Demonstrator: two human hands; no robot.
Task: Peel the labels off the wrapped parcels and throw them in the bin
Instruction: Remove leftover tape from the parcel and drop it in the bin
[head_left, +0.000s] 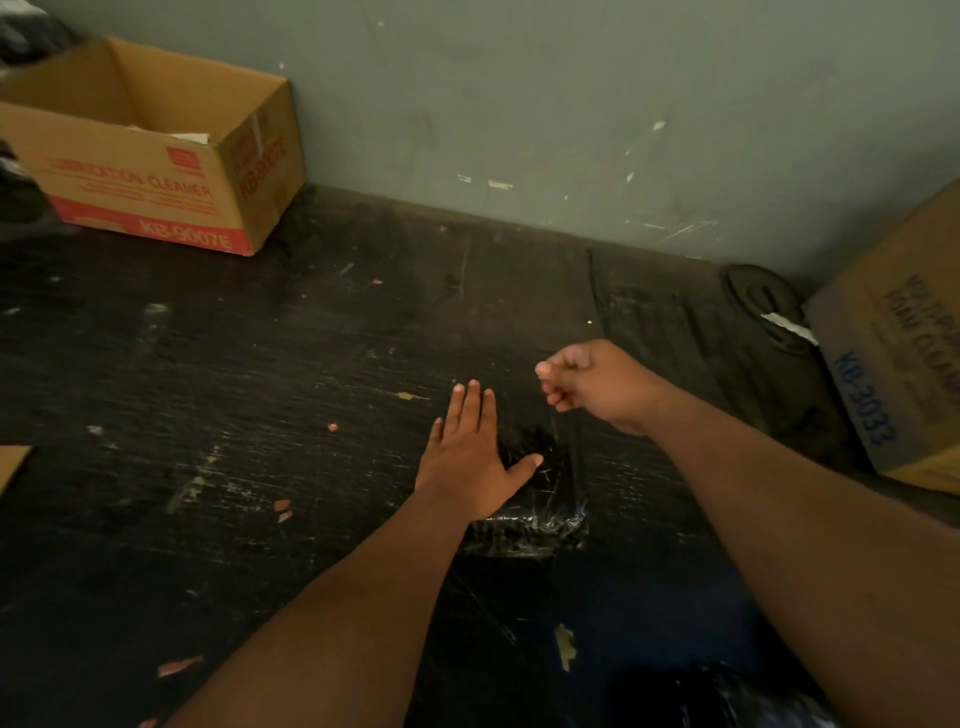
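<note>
Flat and straight-fingered, the left hand (470, 457) presses a black wrapped parcel (530, 499) lying near the counter's (208, 364) front edge, while the right hand (587, 384), fingers curled, pinches a thin clear strip (555, 421) rising from it.

Open carton (150, 171) cut off at left edge, lettering blurred, second carton (904, 353) cropped at right, right hand's (592, 384) pinched item too faint to tell

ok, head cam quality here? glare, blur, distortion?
Head view: dim, flat light; glare streaks on the black plastic-wrapped parcel under the flat left hand; open brown cardboard box print soft, smeared at the frame edge; wide-angle bending of the wall line; right hand fairly sharp.
</note>
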